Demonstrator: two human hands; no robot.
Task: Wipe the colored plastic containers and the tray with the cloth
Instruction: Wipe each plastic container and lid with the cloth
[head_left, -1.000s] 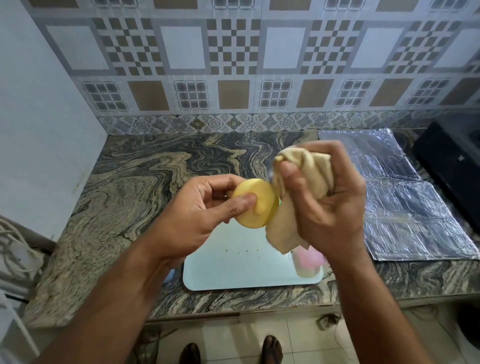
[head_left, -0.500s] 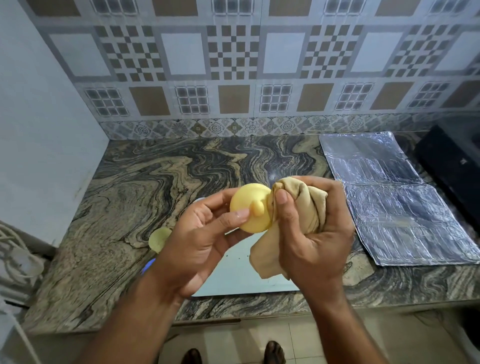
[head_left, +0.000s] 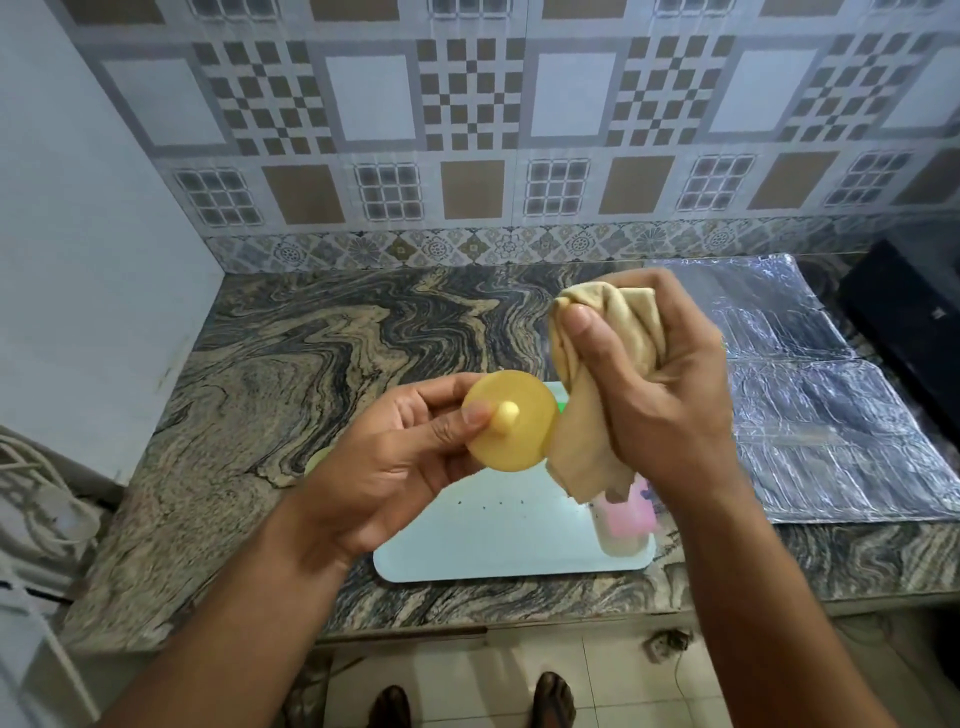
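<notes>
Soft, even daylight fills the kitchen; glare streaks the foil sheet (head_left: 810, 415) at right. Wide-angle distortion bows the tiled wall (head_left: 467, 130), and the frame's edges look slightly soft.

A pale yellow lid (head_left: 511, 427), a beige cloth (head_left: 613, 364), a pale blue-white tray (head_left: 498, 540) and a pink container (head_left: 626, 514) sit over a swirling black-and-tan marbled tabletop (head_left: 322, 338); silver foil (head_left: 810, 415) shines beside it.
</notes>
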